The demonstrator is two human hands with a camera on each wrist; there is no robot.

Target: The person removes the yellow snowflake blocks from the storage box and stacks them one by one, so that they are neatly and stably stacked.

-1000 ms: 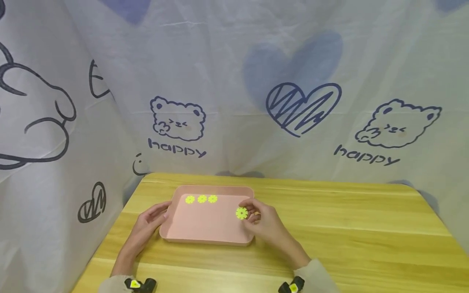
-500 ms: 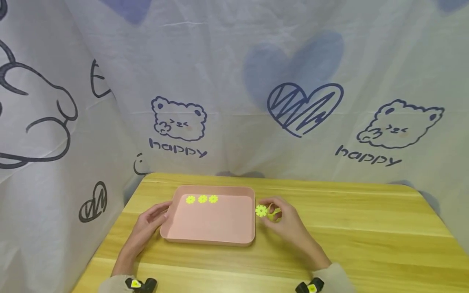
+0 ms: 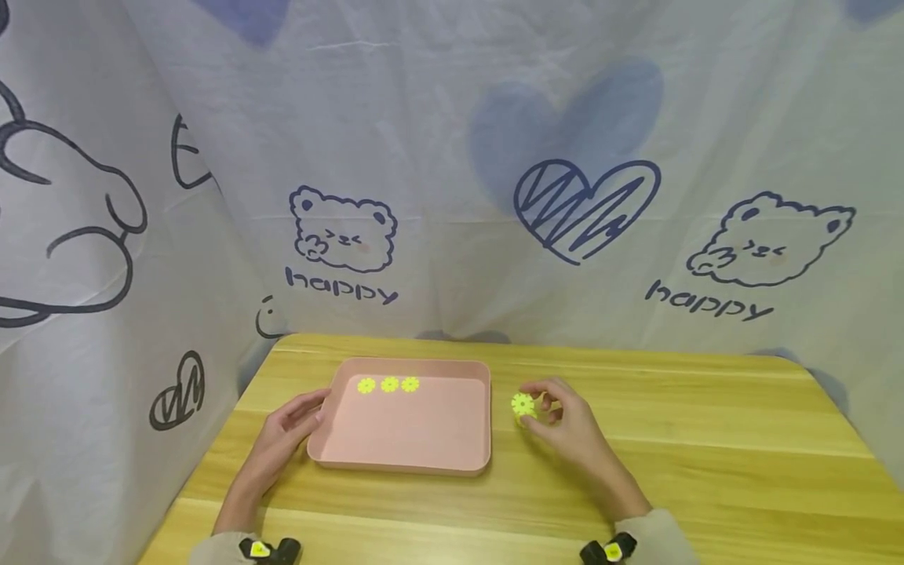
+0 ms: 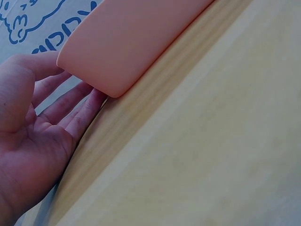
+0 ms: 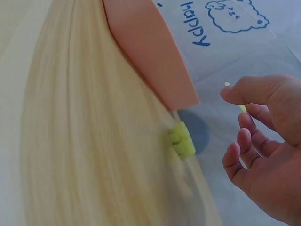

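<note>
Between thumb and index finger, my right hand (image 3: 565, 416) pinches a yellow notched building disc (image 3: 522, 404), right of the pink tray (image 3: 399, 463). Edge-on, the same disc (image 5: 242, 108) shows as a thin strip in the right wrist view. A yellow stack of similar discs (image 5: 181, 140) stands on the table below that hand, mostly hidden behind the held disc in the head view. Three yellow discs (image 3: 390, 384) lie in a row along the tray's far side. My left hand (image 3: 278, 431) rests against the tray's left end, its relaxed fingers (image 4: 77, 110) at the outer wall.
The wooden table (image 3: 692, 439) stretches to the right of the tray. Behind and to the left hangs a pale cloth (image 3: 452, 235) printed with hearts and bears, close to the table's far edge.
My right hand has moved right, from over the tray's right end to the table beside it, with the disc still pinched. The left hand and the tray have stayed in place.
</note>
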